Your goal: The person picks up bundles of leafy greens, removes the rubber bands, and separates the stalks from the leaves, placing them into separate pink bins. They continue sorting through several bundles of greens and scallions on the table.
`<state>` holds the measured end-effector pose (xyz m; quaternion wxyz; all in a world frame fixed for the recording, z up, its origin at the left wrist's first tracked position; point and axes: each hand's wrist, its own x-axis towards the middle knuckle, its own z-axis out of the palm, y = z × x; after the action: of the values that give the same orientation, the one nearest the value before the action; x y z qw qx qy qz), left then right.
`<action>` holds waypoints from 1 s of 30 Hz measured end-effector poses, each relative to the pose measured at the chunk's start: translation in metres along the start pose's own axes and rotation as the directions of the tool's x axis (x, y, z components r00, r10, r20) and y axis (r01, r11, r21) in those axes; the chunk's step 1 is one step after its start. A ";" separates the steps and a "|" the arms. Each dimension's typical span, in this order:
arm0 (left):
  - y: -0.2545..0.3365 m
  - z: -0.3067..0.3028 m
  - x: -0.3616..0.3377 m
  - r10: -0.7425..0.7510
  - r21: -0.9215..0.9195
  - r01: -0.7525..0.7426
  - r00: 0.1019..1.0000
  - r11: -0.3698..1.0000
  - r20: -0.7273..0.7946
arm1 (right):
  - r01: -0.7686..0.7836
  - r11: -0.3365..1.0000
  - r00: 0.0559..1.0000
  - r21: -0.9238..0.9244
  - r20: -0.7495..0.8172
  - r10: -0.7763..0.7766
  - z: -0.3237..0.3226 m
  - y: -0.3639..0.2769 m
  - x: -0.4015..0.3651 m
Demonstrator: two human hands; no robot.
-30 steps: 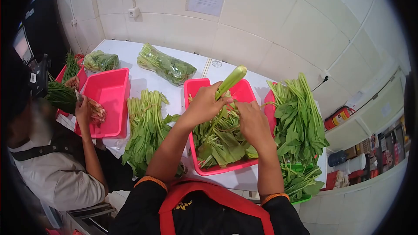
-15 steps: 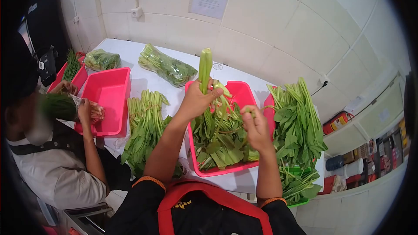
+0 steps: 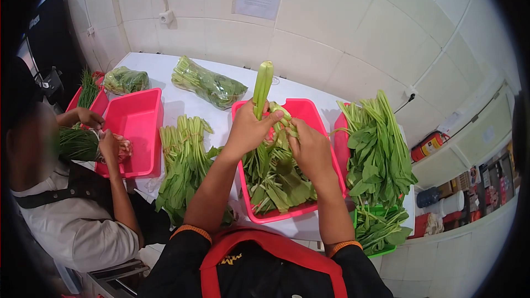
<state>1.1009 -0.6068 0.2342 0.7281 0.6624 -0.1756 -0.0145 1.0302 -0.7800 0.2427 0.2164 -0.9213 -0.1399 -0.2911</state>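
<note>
Over the pink tub (image 3: 309, 111) at the middle of the white table (image 3: 160, 63), we hold a bundle of leafy greens (image 3: 263, 85) upright. Our left hand (image 3: 249, 131) has its grip closed round the thick, pale, ribbed stalks, cut ends up. The dark, soft leaves hang down into the tub, likely so that whatever comes loose lands inside it. Our right hand (image 3: 310, 152) sits just beside the left, its grip pinched on an outer stalk (image 3: 281, 111) at the edge of the bundle. Beneath both hands, the tub holds a loose heap of cut greens (image 3: 276, 187), broad-leaved and limp.

Left of the tub lies a flat sheaf of long-stemmed greens (image 3: 185, 165). To the right, a taller stack (image 3: 378, 149) leans over a green tray (image 3: 381, 251). Two clear plastic bags of greens (image 3: 208, 84) rest near the tiled wall. A second pink tub (image 3: 135, 127), smooth and glossy, stands by a co-worker, whose hand (image 3: 110, 146) grips thin, grass-like chives (image 3: 77, 143).
</note>
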 end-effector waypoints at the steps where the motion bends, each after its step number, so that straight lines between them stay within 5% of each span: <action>1: -0.002 -0.004 0.003 -0.003 0.054 0.002 1.000 0.999 0.014 | 0.031 0.999 0.999 0.021 0.021 -0.032 -0.001 0.003 0.000; 9: 0.003 -0.004 -0.003 0.003 -0.030 0.005 0.965 1.000 0.263 | 0.238 0.952 0.939 0.192 0.206 -0.276 -0.050 0.025 0.015; 12: -0.019 -0.018 0.017 0.104 0.123 -0.094 0.991 0.988 -0.082 | 0.212 0.882 0.916 0.422 0.228 -0.329 -0.077 0.026 0.006; 13: -0.005 -0.039 0.019 -0.078 -0.064 0.080 0.996 0.995 0.032 | 0.157 0.901 0.942 0.404 0.214 -0.259 -0.087 0.025 -0.002; 16: -0.003 -0.035 0.017 -0.012 -0.232 -0.011 0.995 0.973 -0.095 | -0.001 0.923 0.987 0.386 0.150 -0.062 -0.103 0.017 -0.012; 18: -0.007 -0.025 0.015 -0.017 -0.321 0.006 0.999 0.947 -0.029 | -0.125 0.904 0.989 0.409 0.126 0.080 -0.096 0.003 -0.015; 19: -0.006 -0.019 0.016 -0.023 -0.361 0.021 1.000 0.932 -0.001 | -0.031 0.947 0.997 0.321 0.071 0.008 -0.086 0.002 -0.012; 22: -0.005 -0.006 0.011 0.006 -0.433 0.030 0.997 0.901 0.080 | -0.248 0.923 0.949 0.295 0.267 0.169 -0.056 -0.002 -0.007; 30: 0.013 0.011 -0.009 0.046 -0.453 0.033 0.986 0.891 0.163 | -0.155 0.917 0.987 0.368 0.091 0.130 -0.021 -0.010 -0.006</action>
<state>1.0869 -0.6136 0.2449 0.8450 0.4698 -0.2309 -0.1089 1.0120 -0.7820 0.2578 0.4037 -0.8800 -0.1321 -0.2127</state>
